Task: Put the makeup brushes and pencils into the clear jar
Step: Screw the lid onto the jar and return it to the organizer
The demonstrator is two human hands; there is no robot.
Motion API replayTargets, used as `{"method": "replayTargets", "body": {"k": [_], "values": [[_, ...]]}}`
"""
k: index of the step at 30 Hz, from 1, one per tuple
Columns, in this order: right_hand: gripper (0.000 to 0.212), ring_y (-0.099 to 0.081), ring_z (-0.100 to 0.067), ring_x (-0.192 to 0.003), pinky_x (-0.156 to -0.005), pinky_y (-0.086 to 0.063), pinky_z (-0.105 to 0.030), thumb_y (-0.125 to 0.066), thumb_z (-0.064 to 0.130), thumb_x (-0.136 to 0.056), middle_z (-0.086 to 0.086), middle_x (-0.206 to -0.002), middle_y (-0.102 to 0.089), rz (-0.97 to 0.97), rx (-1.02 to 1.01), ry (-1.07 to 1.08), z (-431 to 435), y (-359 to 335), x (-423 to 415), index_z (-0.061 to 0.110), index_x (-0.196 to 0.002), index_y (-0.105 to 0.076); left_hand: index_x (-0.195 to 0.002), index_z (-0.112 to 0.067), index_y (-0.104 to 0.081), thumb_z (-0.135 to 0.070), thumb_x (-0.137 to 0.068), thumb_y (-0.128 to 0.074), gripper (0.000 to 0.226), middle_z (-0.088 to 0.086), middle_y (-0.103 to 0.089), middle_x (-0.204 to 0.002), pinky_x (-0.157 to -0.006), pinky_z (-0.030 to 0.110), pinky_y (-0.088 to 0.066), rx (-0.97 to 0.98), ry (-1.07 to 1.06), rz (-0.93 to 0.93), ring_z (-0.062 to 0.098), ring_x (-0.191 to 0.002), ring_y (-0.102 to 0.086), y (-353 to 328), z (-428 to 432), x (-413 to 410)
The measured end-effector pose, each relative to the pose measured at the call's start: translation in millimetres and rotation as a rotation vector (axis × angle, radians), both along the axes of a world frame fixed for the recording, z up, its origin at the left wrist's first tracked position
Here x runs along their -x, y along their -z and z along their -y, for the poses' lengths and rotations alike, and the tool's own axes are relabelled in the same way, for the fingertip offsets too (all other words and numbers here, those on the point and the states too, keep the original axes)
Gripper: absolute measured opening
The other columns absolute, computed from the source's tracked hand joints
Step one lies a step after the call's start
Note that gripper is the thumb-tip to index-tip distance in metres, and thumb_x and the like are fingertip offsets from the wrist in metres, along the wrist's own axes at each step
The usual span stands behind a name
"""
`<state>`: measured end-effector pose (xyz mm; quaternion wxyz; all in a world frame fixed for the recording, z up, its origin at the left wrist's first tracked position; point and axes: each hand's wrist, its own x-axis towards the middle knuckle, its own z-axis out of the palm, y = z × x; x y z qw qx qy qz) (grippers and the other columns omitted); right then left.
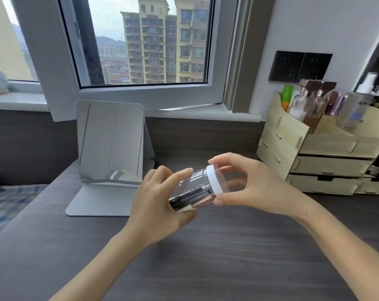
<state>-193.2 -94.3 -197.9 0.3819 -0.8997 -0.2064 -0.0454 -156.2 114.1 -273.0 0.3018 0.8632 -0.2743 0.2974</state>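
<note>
A clear jar [195, 187] lies tilted on its side in the air above the dark desk, its mouth toward the right. My left hand [160, 203] wraps around its base. Inside it I see dark brush handles and a rose-gold ferrule [202, 202]. A white-rimmed lid [215, 181] with a clear top sits at the jar's mouth. My right hand [249, 185] pinches that lid between thumb and fingers. Whether the lid is fully screwed on I cannot tell.
A standing mirror [110, 144] is on the desk behind my left hand. A wooden drawer organiser [314, 157] holding bottles and brushes stands at the right. An open window frame [140, 98] juts over the sill behind. A checked fabric [8, 203] lies at the left.
</note>
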Motion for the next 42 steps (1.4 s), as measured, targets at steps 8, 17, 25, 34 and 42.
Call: {"method": "replayTargets", "body": {"k": [8, 17, 25, 34, 42], "values": [[0.061, -0.058, -0.003, -0.107, -0.092, -0.051, -0.025, -0.081, 0.019, -0.069, 0.014, -0.116, -0.061, -0.035, 0.010, -0.099, 2.9, -12.1, 4.4, 0.031, -0.122, -0.054, -0.112, -0.048, -0.057, -0.050, -0.045, -0.075, 0.069, -0.014, -0.052, -0.089, -0.072, 0.021, -0.044, 0.120, 0.264, -0.417, 0.007, -0.087, -0.052, -21.8, -7.1, 5.9], [0.071, -0.056, -0.003, -0.053, -0.057, -0.052, -0.037, -0.022, 0.089, -0.064, 0.003, -0.066, -0.065, 0.066, 0.162, 0.118, -4.8, -9.0, -3.4, 0.038, -0.096, -0.059, -0.108, -0.046, -0.057, -0.050, -0.043, -0.076, 0.068, -0.014, -0.053, -0.084, -0.069, 0.032, -0.047, 0.090, 0.246, -0.345, 0.010, -0.083, -0.052, -28.3, 2.4, 13.4], [0.058, -0.065, -0.010, -0.073, -0.070, -0.057, -0.035, -0.037, 0.072, -0.075, 0.005, -0.086, -0.067, 0.032, 0.190, 0.098, 8.1, -15.4, -1.6, 0.038, -0.121, -0.051, -0.113, -0.044, -0.056, -0.056, -0.044, -0.073, 0.071, -0.020, -0.050, -0.084, -0.072, 0.033, -0.047, 0.044, 0.222, -0.284, 0.007, -0.086, -0.050, -25.5, 7.7, 7.4], [0.039, -0.058, -0.003, -0.057, -0.047, -0.045, -0.014, -0.062, 0.053, -0.077, 0.017, -0.078, -0.061, 0.053, 0.023, 0.052, 11.7, -7.3, -0.4, 0.033, -0.110, -0.057, -0.106, -0.057, -0.048, -0.055, -0.045, -0.073, 0.066, -0.018, -0.051, -0.086, -0.072, 0.029, -0.048, 0.116, 0.273, -0.301, 0.007, -0.087, -0.049, -24.1, 19.9, 4.7], [0.059, -0.059, -0.007, -0.095, -0.074, -0.053, -0.025, -0.068, 0.056, -0.069, 0.019, -0.107, -0.054, 0.250, -0.249, 0.333, 15.8, 2.8, 6.0, 0.039, -0.120, -0.045, -0.118, -0.036, -0.052, -0.058, -0.046, -0.069, 0.077, -0.016, -0.049, -0.090, -0.073, 0.033, -0.047, 0.206, 0.163, -0.151, 0.015, -0.089, -0.047, -36.2, 68.8, 0.7]]}}
